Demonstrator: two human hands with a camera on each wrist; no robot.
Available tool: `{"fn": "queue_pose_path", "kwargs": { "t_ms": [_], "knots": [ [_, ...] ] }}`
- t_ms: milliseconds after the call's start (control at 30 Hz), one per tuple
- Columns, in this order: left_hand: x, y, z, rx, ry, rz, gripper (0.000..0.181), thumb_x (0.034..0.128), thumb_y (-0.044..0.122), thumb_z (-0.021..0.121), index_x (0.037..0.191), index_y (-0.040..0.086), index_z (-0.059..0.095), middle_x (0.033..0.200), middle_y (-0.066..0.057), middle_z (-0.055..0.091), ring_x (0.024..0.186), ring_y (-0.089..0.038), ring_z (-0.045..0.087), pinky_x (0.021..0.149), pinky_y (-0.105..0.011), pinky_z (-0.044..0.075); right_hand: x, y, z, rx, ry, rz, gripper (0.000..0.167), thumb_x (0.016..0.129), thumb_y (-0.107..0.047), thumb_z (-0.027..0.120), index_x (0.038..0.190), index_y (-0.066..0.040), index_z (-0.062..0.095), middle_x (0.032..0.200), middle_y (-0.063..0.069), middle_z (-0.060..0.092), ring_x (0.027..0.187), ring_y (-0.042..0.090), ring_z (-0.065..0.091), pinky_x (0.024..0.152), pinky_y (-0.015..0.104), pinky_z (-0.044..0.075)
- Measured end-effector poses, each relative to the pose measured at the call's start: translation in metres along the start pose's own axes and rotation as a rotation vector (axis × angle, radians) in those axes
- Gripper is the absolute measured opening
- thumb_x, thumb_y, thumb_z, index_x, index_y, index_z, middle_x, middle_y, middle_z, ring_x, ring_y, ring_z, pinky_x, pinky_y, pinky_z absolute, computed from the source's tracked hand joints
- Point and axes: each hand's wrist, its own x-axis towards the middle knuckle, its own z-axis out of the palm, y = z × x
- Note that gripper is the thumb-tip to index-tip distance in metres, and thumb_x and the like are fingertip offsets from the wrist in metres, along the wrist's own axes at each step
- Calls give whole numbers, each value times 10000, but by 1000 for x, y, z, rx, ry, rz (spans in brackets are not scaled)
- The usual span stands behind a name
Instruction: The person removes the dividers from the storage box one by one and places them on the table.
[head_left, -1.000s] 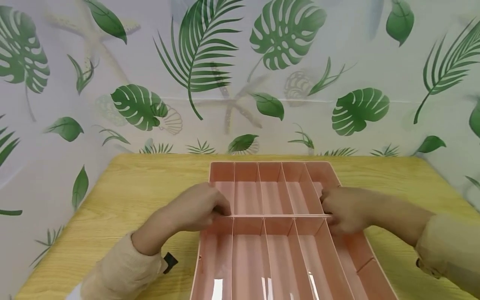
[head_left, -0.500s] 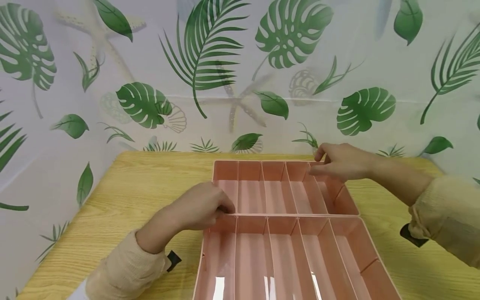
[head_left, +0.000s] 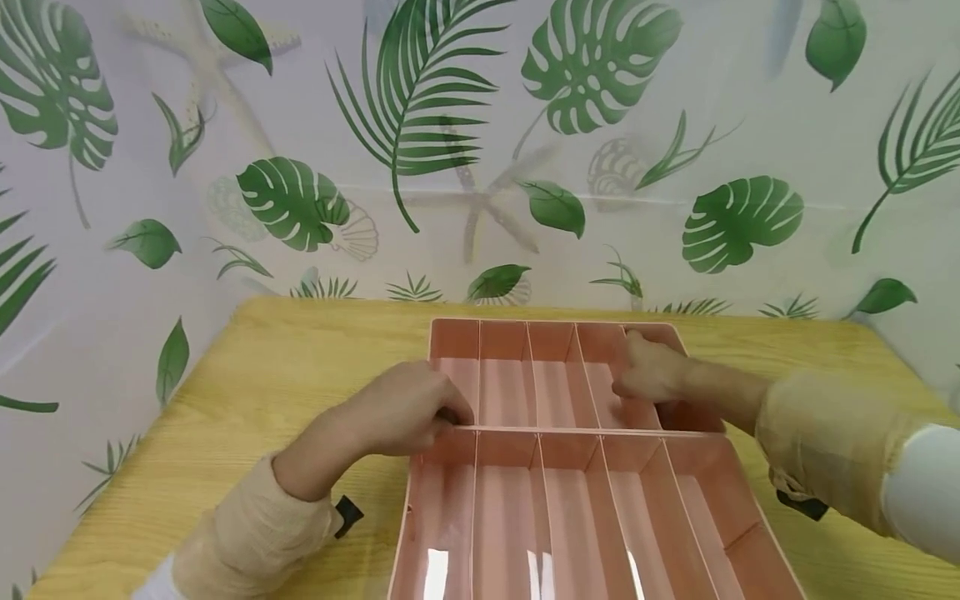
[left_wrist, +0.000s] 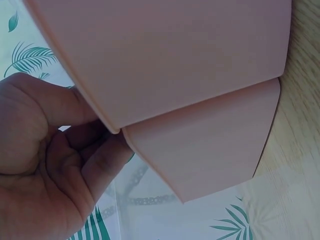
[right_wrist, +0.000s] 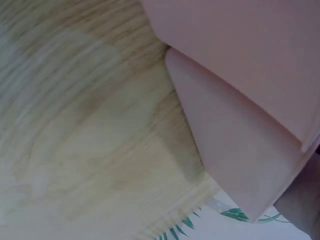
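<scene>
Two pink divided storage trays stand end to end on the wooden table, the back tray (head_left: 504,379) against the longer front tray (head_left: 506,533). Thin pink dividers split each lengthwise into several narrow compartments. My left hand (head_left: 405,408) pinches the meeting rims near their left corner; the left wrist view shows thumb and fingers (left_wrist: 107,160) on either side of that joint. Over the right part of the back tray, my right hand (head_left: 651,371) has its curled fingers at the rightmost divider (head_left: 657,414); its fingertips are partly hidden. Only the edge of that hand shows in the right wrist view.
Light wooden tabletop (head_left: 315,350) extends on both sides of the trays. A leaf-printed sheet (head_left: 360,208) hangs behind and at the sides. Beige sleeves (head_left: 247,533) cover both forearms, with a dark piece (head_left: 348,517) at the left cuff.
My right hand left the joined rims, rose over the back tray's far right corner, then came down to its rightmost divider. My left hand stayed on the joint.
</scene>
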Motion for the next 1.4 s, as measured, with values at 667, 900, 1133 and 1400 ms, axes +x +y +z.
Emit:
{"fn": "queue_pose_path", "kwargs": {
  "t_ms": [667,900,1133,1400],
  "knots": [
    [0,0,-6,-2,-25,-3,267,785,-78,656,791,169,759,707,107,649,664,-41,524,673,-242,484,0,0,-3,43,14,-21,237,854,-104,548,955,90,456,766,166,603,606,233,673,484,383,548],
    [0,0,-6,-4,-27,-2,276,775,-84,648,761,175,740,675,113,610,644,-42,480,655,-234,457,-3,-6,-12,134,-32,18,206,905,-106,522,761,29,583,628,116,642,503,244,678,447,424,553],
    [0,-1,-4,-17,-29,-4,282,777,-89,641,740,178,726,657,117,585,637,-39,463,632,-226,434,-8,-11,-18,182,-58,19,146,896,-108,515,909,33,554,725,108,646,563,213,679,476,419,563],
    [0,-1,-3,-14,-27,0,279,773,-91,642,723,176,705,637,113,552,628,-48,439,623,-232,415,-16,-18,-41,229,-105,14,83,818,-29,452,748,-70,436,650,36,531,554,160,611,452,342,518]
  ]
}}
